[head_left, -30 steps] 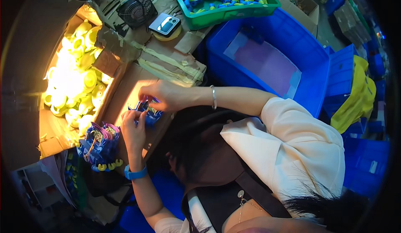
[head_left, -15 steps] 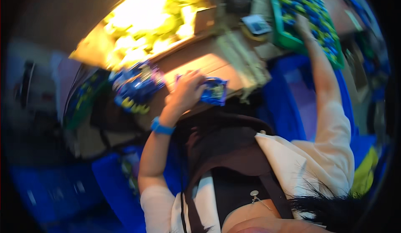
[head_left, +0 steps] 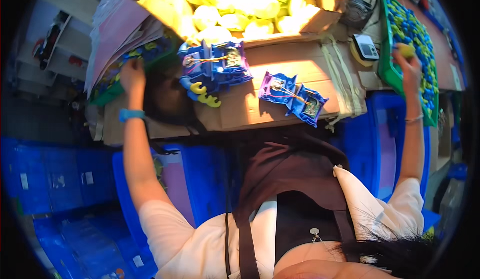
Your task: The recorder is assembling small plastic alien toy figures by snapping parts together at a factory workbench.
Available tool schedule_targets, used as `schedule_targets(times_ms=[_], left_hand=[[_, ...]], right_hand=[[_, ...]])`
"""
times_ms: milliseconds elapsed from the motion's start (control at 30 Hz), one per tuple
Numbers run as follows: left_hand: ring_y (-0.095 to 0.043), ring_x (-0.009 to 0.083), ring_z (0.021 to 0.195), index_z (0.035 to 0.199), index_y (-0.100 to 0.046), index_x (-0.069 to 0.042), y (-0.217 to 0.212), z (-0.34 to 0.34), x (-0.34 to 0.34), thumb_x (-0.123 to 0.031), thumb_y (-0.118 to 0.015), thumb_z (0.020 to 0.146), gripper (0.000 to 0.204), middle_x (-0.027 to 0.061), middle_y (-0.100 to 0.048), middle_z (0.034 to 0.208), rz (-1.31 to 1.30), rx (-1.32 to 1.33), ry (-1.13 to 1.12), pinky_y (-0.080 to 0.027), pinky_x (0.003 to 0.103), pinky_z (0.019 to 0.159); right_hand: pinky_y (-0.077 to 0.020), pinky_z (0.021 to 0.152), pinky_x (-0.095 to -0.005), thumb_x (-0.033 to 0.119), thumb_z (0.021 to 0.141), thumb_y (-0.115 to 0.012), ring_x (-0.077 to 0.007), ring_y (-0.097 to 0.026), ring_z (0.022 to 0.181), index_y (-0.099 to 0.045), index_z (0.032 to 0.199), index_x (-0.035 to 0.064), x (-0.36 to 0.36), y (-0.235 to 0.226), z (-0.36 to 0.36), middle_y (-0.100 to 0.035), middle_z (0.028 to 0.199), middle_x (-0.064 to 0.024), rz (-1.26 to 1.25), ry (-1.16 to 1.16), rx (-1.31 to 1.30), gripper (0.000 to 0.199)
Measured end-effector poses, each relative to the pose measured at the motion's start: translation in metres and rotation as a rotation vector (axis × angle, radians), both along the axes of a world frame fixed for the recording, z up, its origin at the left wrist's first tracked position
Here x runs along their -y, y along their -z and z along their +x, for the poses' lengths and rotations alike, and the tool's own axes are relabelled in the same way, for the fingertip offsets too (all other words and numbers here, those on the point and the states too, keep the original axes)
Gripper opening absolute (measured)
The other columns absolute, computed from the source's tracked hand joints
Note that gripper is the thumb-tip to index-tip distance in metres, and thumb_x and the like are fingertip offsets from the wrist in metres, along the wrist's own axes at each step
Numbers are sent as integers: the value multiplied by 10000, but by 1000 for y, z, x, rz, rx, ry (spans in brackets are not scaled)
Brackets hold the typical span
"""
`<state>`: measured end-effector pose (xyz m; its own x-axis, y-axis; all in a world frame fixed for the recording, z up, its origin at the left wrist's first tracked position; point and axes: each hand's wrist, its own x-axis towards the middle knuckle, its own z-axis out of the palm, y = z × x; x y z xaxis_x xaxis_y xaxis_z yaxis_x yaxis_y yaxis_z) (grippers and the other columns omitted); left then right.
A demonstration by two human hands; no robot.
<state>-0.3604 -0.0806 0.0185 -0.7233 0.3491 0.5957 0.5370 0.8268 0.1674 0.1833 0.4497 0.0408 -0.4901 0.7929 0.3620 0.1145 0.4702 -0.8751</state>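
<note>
While both arms are spread wide, the left hand (head_left: 132, 74) reaches far to the left into a heap of blue and yellow toy parts (head_left: 131, 59) beside a stack of pinkish sheets (head_left: 117, 26); whether its fingers have closed on anything cannot be told, since they are partly buried in the heap. The right hand (head_left: 407, 64) reaches far right over the green tray (head_left: 384, 54) and is closed on a small yellow-green part (head_left: 406, 50). Between the two hands, on the cardboard-covered desk (head_left: 280, 86), lie two open blue toy housings: the larger housing (head_left: 212, 66) to the left, with a yellow claw-shaped piece (head_left: 207, 95) hanging at its near edge, and the smaller housing (head_left: 292, 96) to the right, with thin wires and a circuit board exposed. The green tray holds many small blue and yellow-green parts; the brightly lit cardboard box (head_left: 320, 21) at the far edge is filled with pale yellow rounded shells (head_left: 235, 9); blue bins (head_left: 200, 179) stand below the near edge of the desk, their contents unclear. As a judgement, the larger housing sits close to the near-left corner of the desk and could be knocked off by the returning left forearm, and the loose wires of the smaller housing could snag on a passing wrist. A small digital scale (head_left: 366, 46) sits just left of the tray.
</note>
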Motion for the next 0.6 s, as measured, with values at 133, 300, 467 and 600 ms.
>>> schedule_targets(times_ms=[133, 300, 467, 600], left_hand=[[-640, 427, 645, 845, -676, -34, 59, -152, 118, -409, -573, 887, 391, 204, -670, 779, -494, -148, -181, -514, 514, 571], [-681, 316, 681, 1036, -663, -66, 73, -200, 16, -304, -552, 905, 293, 145, -696, 843, -776, -421, 142, -556, 449, 616], [-693, 331, 688, 903, -680, -76, 75, -250, 109, -418, -538, 908, 370, 150, -690, 771, -809, -417, 5, -577, 448, 564], [-688, 330, 680, 764, -705, -58, 58, -203, 41, -408, -524, 913, 422, 161, -684, 711, -751, -283, 62, -534, 435, 572]], right_hand=[[-525, 766, -274, 90, 832, -712, -128, -630, 848, -624, 932, 33, 103, -14, -96, -631, 1033, -61, -364, -658, 60, 145], [-563, 762, -253, 57, 830, -720, -119, -645, 852, -629, 1044, 6, 145, 15, -141, -633, 953, -54, -480, -774, 139, 238], [-469, 710, -205, 111, 829, -741, -53, -610, 765, -694, 988, 28, 149, 33, -186, -682, 833, -23, -297, -989, 297, 185], [-500, 702, -213, 140, 833, -740, -58, -636, 769, -673, 994, 18, 140, 57, -201, -689, 801, -26, -455, -981, 321, 213]])
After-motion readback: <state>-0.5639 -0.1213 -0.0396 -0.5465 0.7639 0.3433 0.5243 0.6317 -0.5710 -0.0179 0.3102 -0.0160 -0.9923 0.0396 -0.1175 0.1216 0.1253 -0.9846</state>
